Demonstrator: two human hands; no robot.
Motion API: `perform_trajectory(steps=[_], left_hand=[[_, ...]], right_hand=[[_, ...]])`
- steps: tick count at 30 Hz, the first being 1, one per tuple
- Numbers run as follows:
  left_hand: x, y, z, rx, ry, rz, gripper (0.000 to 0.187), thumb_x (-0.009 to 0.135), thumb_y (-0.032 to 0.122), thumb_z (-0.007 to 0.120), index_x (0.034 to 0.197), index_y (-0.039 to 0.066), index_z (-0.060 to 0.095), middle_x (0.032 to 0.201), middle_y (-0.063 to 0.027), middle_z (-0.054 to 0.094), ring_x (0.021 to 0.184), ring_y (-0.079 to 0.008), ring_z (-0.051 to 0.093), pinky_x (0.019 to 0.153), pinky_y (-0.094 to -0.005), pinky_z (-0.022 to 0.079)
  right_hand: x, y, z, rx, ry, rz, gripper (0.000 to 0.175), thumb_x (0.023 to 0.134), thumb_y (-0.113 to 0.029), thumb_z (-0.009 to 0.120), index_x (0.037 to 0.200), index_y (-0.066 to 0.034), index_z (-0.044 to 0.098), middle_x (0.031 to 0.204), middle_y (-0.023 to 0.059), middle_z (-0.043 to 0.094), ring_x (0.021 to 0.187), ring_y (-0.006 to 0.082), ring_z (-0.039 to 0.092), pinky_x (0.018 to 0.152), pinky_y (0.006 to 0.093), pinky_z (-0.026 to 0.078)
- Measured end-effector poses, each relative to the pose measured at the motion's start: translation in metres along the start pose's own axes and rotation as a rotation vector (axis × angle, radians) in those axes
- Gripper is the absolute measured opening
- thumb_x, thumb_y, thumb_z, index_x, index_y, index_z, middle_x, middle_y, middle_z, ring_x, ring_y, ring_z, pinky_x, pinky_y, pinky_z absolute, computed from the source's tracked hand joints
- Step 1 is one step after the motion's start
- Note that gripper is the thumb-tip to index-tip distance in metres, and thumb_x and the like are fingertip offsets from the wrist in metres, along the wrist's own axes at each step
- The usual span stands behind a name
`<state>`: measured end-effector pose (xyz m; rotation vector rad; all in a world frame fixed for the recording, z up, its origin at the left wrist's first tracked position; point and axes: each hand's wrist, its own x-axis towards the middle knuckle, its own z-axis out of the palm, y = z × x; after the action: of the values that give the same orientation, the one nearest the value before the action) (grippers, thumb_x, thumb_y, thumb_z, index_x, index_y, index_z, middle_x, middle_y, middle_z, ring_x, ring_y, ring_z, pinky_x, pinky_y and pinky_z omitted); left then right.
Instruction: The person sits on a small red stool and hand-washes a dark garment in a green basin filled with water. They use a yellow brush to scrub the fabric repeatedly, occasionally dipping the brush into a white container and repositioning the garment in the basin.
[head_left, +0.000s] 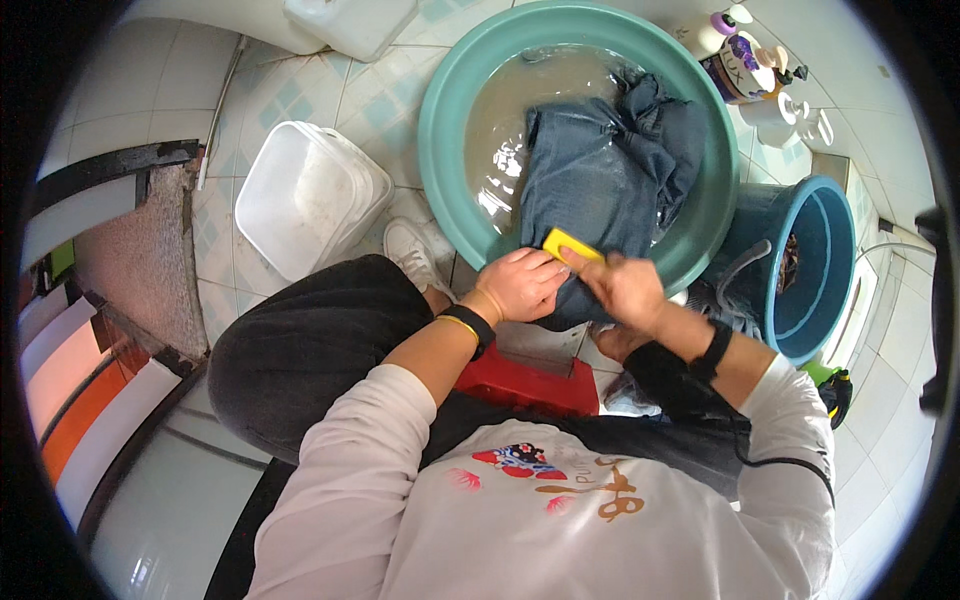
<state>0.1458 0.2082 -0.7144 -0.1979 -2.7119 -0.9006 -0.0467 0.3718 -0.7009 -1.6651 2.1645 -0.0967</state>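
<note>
Wet blue denim garment (592, 165) lies bunched in a large green plastic basin (442, 142) and hangs over its near rim. My right hand (626, 289) grips a yellow block (571, 246), either a soap bar or the back of a brush; the picture does not settle which. The block rests against the denim near the rim. Just to its left, my left hand (525, 285) holds the near part of the denim, its fingertips close to the block. Cloudy grey-brown water (510, 97) stands in the basin.
White plastic tubs (300, 202) stand left of the basin. A blue bucket (814, 262) with dark contents is at the right. Several pump bottles (742, 71) line the wall behind. Below my hands is a red plastic stool (536, 382). The floor (300, 90) is tiled.
</note>
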Motion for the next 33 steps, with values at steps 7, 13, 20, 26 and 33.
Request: perform_trajectory(steps=[7,13,20,26,33], left_hand=[[-0.002,-0.001,0.0,0.034,0.01,0.015,0.029,0.073,0.017,0.066,0.1,0.008,0.071,0.106,-0.0037,0.069,0.099,-0.0213,0.063,0.086,-0.0353,0.052],[-0.001,0.001,0.001,0.02,0.006,-0.005,0.029,0.073,0.018,0.066,0.099,0.009,0.072,0.105,-0.0027,0.069,0.099,-0.0199,0.063,0.086,-0.0336,0.052],[0.0,0.0,-0.003,0.025,0.008,0.013,0.027,0.073,0.017,0.066,0.098,0.009,0.071,0.104,-0.0034,0.069,0.098,-0.0216,0.063,0.083,-0.0354,0.051],[0.013,0.011,-0.001,-0.026,0.013,-0.138,0.016,0.084,0.023,0.063,0.094,0.01,0.064,0.093,-0.0051,0.063,0.094,-0.0262,0.06,0.089,-0.0388,0.045],[0.02,0.069,0.017,-0.306,-0.389,-0.139,0.008,0.088,0.018,0.055,0.085,0.011,0.058,0.086,-0.0075,0.06,0.085,-0.0285,0.059,0.078,-0.0426,0.044]], right_hand=[[0.004,0.008,0.003,-0.009,0.073,0.221,0.035,0.092,-0.035,0.061,0.126,-0.0278,0.065,0.065,0.0168,0.063,0.055,0.0325,0.064,0.051,0.0456,0.052],[-0.016,0.021,0.014,-0.072,0.04,0.46,0.031,0.098,-0.036,0.052,0.124,-0.0248,0.065,0.063,0.0141,0.06,0.053,0.0321,0.061,0.051,0.0474,0.05],[-0.03,0.004,0.001,0.007,-0.059,0.274,0.033,0.096,-0.036,0.055,0.127,-0.0309,0.064,0.069,0.0162,0.063,0.061,0.0349,0.065,0.055,0.0466,0.052],[-0.01,0.008,-0.023,0.18,0.171,0.406,0.044,0.097,-0.034,0.054,0.14,-0.0407,0.049,0.091,0.0177,0.069,0.077,0.036,0.068,0.067,0.0452,0.053],[-0.027,-0.033,-0.031,0.224,0.052,0.083,0.044,0.095,-0.03,0.056,0.138,-0.036,0.053,0.068,0.0134,0.061,0.059,0.0327,0.063,0.054,0.0427,0.052]])
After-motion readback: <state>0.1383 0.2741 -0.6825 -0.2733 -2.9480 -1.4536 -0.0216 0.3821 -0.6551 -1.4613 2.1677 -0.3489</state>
